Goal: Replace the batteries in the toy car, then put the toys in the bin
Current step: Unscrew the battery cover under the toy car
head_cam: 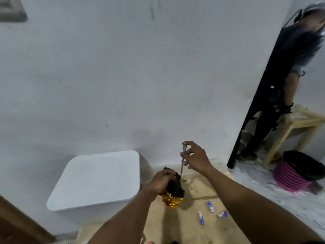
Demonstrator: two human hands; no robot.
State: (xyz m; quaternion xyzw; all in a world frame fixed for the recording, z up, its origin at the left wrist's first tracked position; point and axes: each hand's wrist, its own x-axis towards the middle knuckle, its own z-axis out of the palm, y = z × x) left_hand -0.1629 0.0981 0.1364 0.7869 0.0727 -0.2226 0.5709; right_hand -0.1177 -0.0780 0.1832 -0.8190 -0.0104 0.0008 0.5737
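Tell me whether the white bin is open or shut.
Shut: its flat lid covers the whole top of the bin, and no inside shows.

white plastic bin [98,176]: smooth, matt | black-and-gold toy car [174,191]: glossy crinkled gold shell, matt black underside | slim screwdriver [182,163]: clear plastic handle, metal shaft | pale wooden table [191,228]: bare, scuffed | blue-and-white batteries [201,217]: glossy

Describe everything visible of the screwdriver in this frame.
The screwdriver is slim, with a clear purplish handle, a metallic cap on top and a thin shaft. It stands nearly upright above the wooden table, leaning slightly. The right hand pinches its handle near the top. Its tip reaches the black underside of the toy car, which the left hand grips; the exact contact is too small to tell.
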